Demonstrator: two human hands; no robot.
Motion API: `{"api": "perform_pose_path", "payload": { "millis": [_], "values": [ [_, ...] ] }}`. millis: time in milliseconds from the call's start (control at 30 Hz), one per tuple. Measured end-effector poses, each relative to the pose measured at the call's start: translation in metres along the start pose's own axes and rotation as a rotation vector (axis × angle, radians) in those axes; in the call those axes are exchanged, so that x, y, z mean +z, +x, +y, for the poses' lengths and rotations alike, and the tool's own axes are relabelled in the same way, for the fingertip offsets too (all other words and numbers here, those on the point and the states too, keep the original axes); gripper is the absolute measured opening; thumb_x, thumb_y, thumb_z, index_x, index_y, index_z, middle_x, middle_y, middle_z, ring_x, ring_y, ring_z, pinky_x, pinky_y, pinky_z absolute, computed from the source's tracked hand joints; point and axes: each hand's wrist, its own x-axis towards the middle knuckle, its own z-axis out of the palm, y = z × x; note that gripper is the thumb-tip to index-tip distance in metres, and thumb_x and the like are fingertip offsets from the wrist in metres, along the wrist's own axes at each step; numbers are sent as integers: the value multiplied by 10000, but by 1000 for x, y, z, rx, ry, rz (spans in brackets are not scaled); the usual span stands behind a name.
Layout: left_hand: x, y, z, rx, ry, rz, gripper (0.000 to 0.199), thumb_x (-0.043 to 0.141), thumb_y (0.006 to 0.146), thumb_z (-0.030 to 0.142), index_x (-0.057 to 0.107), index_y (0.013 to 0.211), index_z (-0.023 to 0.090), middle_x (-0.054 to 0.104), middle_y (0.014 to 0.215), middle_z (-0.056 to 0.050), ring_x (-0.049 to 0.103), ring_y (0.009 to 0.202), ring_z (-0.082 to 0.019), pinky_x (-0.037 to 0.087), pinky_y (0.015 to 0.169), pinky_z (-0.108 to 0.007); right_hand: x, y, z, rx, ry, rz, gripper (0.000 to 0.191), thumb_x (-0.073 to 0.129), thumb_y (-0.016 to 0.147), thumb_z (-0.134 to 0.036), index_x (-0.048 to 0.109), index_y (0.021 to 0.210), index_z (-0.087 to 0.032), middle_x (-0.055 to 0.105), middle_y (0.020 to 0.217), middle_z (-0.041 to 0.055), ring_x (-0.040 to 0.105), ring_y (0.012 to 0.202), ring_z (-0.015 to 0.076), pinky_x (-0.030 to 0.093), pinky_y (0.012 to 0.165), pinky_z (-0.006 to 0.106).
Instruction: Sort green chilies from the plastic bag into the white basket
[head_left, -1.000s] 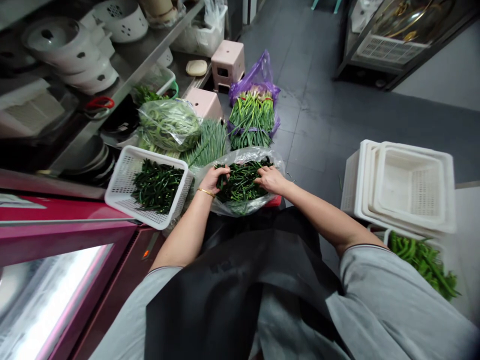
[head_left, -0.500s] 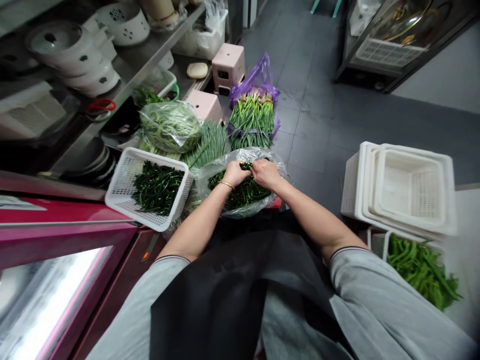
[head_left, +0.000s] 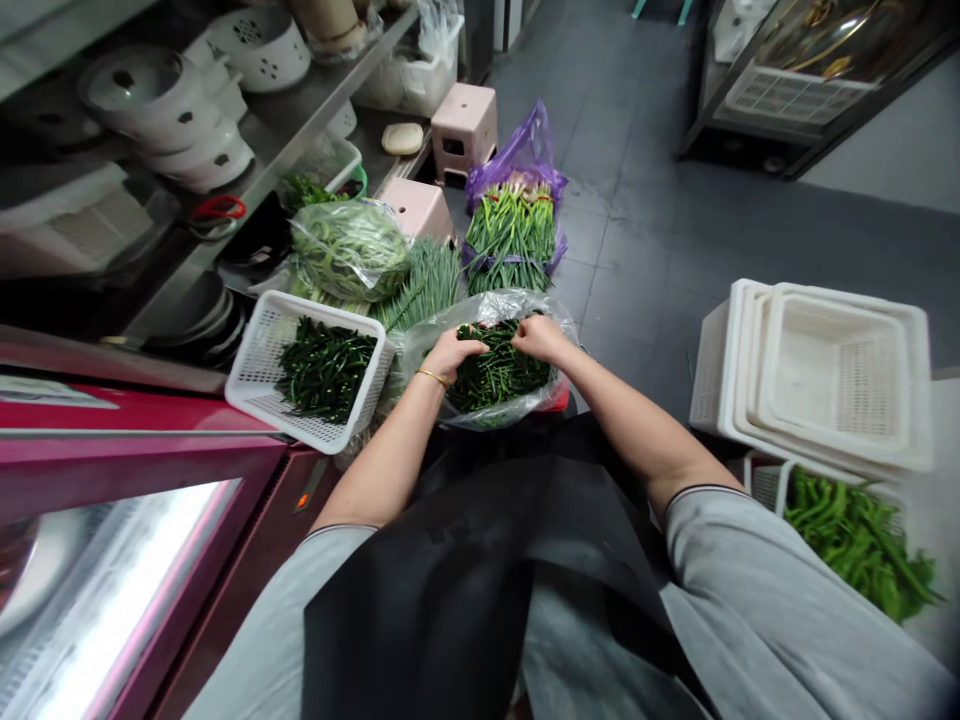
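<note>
A clear plastic bag (head_left: 495, 412) full of dark green peppers (head_left: 499, 375) lies open in front of me. Over its left side my left hand (head_left: 454, 352) is closed on some dark green peppers (head_left: 471, 333). My right hand (head_left: 541, 338) is over the bag's right side with its fingers curled together; what they hold, if anything, is too small to make out. To the left, a white basket (head_left: 255, 385) contains more dark green peppers (head_left: 326, 368).
Bundled green stalks (head_left: 511, 235) in a purple bag (head_left: 529, 145) lie beyond my hands. At the left are a bagged green vegetable (head_left: 349, 250), pink stools (head_left: 463, 125) and a shelf with pots (head_left: 195, 150). Nested white baskets (head_left: 817, 375) and light green peppers (head_left: 855, 540) are at the right.
My hands were together over the bag and have moved apart, the left one leftward and the right one slightly rightward. More of the peppers in the bag shows between them.
</note>
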Motion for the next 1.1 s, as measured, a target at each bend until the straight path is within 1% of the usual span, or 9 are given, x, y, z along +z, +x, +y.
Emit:
{"api": "perform_pose_path", "payload": {
  "millis": [133,233,333,433,600,700,767,933,1100],
  "values": [
    [18,8,-8,95,142,-14,274,734,472,177,539,663,147,566,618,38,504,618,-109,395,640,-249,-15,-11,-6,28,574,53,123,539,833,-223,609,766,-148,621,565,10,596,509,125,485,512,229],
    [19,6,-5,237,367,13,247,719,493,177,513,628,154,490,587,54,445,608,-102,363,629,-247,-13,-22,-14,-35,701,114,103,589,797,-227,557,723,-163,548,496,-42,517,427,84,425,435,188],
    [11,-6,5,391,527,-45,215,706,542,193,551,686,154,506,638,46,450,651,-110,366,656,-244,-8,-24,-11,-83,934,-42,169,627,786,-287,526,717,-170,521,490,-54,473,402,77,411,405,193],
    [-2,-18,13,400,440,-77,254,726,554,233,567,737,156,554,706,28,486,686,-114,387,669,-236,-1,-20,-1,-71,1129,-130,284,619,813,-427,506,750,-174,569,561,-28,496,436,82,443,434,211],
    [-29,-23,6,93,-170,-25,339,693,544,223,576,855,158,544,634,40,479,545,-75,393,540,-211,32,-20,-10,-6,265,9,385,650,771,-519,605,669,-151,691,734,118,669,782,232,525,707,327],
    [-37,-24,-2,-35,-335,3,248,642,522,180,541,748,159,469,533,67,422,470,-54,347,452,-183,46,-17,-27,-57,-118,-59,301,695,740,-409,694,782,-111,710,942,206,655,967,334,513,812,402],
    [-36,-25,-7,-79,-343,22,219,623,511,146,510,697,159,496,548,62,445,476,-52,366,444,-176,42,-12,-32,-32,-115,-100,213,677,747,-289,706,831,-96,709,968,212,667,942,324,523,789,389],
    [-10,-22,-17,-94,-267,20,248,656,506,107,499,694,145,611,671,16,588,600,-93,498,555,-223,10,-9,-26,-27,376,-144,195,533,877,-264,662,844,-122,709,740,92,658,631,173,509,595,269],
    [15,-14,-16,-80,-178,-28,239,690,523,138,512,683,138,560,535,27,542,449,-106,493,494,-271,2,-29,-27,-219,-55,199,303,421,947,-306,647,982,-107,688,990,159,655,887,223,451,691,260]
  ]
}}
